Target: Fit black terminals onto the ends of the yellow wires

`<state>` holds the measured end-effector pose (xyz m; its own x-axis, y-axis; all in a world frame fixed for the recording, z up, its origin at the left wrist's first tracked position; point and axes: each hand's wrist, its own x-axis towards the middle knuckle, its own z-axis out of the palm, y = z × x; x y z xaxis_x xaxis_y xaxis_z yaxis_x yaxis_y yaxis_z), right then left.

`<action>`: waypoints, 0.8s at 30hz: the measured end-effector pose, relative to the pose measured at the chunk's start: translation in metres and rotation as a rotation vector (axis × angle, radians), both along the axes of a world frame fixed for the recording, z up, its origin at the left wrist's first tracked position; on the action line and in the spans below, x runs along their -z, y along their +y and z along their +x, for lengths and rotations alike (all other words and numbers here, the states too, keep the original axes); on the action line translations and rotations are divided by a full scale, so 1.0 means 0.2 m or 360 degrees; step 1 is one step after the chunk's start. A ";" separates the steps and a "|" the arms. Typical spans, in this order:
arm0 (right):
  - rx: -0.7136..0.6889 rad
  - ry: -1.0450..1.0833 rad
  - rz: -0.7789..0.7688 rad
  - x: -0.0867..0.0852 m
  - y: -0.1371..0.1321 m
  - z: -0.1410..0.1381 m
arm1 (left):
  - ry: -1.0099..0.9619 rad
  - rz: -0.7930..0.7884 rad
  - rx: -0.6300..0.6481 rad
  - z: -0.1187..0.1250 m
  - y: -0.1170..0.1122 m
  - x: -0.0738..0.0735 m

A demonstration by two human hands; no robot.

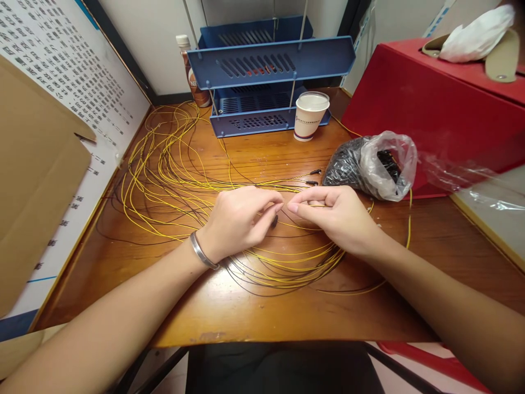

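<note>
My left hand [246,216], with a metal bangle [202,250] on its wrist, is closed in a pinch. A small black connector [274,221] pokes out beneath its thumb; the fingers hide the rest of it. Facing it, fingertips almost meeting, my right hand [334,216] pinches a thin yellow wire [322,206]. Loops of yellow and black wire [164,158] spread over the wooden table [246,323] under and behind both hands. Beyond the fingers lie wire ends with black connectors [315,172].
A clear plastic bag [388,164] of black pieces lies at the right, against a red box [385,93]. At the back stand a blue tray rack [270,63], a paper cup [310,117] and a bottle [194,76]. Cardboard [36,164] leans at the left.
</note>
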<state>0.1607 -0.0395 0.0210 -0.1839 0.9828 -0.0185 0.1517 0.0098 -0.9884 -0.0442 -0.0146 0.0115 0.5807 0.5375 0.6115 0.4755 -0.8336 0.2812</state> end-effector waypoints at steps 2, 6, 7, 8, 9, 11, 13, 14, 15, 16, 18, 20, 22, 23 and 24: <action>0.0031 -0.0040 0.0078 0.01 -0.01 -0.01 | 0.0016 -0.0073 -0.0012 0.00 0.00 0.00; 0.0066 -0.0318 0.0405 0.02 -0.03 -0.02 | -0.0042 -0.0321 -0.0018 0.01 -0.02 -0.02; 0.0072 -0.0414 0.0529 0.02 -0.04 -0.02 | -0.0079 -0.0425 -0.0020 0.01 -0.02 -0.02; 0.0072 -0.0498 0.0656 0.02 -0.04 -0.01 | -0.0125 -0.0555 -0.0019 0.02 -0.03 -0.03; 0.0070 -0.0565 0.0779 0.02 -0.04 -0.01 | -0.0176 -0.0710 -0.0015 0.03 -0.03 -0.04; 0.0060 -0.0655 0.0979 0.02 -0.04 -0.01 | -0.0294 -0.1068 0.0008 0.04 -0.03 -0.06; 0.0059 -0.0721 0.1122 0.02 -0.03 0.00 | -0.0424 -0.1428 0.0041 0.05 -0.03 -0.08; 0.0062 -0.0754 0.1176 0.03 -0.03 0.00 | -0.0483 -0.1589 0.0055 0.05 -0.03 -0.09; 0.0065 -0.0786 0.1218 0.03 -0.03 0.00 | -0.0532 -0.1734 0.0068 0.05 -0.03 -0.10; 0.0062 -0.0809 0.1250 0.03 -0.03 0.00 | -0.0575 -0.1862 0.0079 0.05 -0.02 -0.10; 0.0041 -0.0831 0.1273 0.03 -0.02 0.01 | -0.0658 -0.2074 0.0099 0.05 -0.01 -0.11; 0.0007 -0.0821 0.1235 0.03 -0.02 0.01 | -0.0741 -0.2239 0.0128 0.04 0.00 -0.10; -0.0026 -0.0807 0.1132 0.02 -0.03 0.02 | -0.0801 -0.2349 0.0175 0.03 0.00 -0.09; -0.0038 -0.0805 0.1060 0.02 -0.03 0.02 | -0.0813 -0.2376 0.0204 0.03 0.01 -0.08; -0.0046 -0.0801 0.0983 0.01 -0.03 0.02 | -0.0816 -0.2383 0.0232 0.03 0.01 -0.08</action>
<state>0.1645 -0.0463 0.0182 -0.3236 0.8374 0.4405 0.5697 0.5442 -0.6159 -0.0387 -0.0126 0.0267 0.5866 0.7679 -0.2576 0.0205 0.3038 0.9525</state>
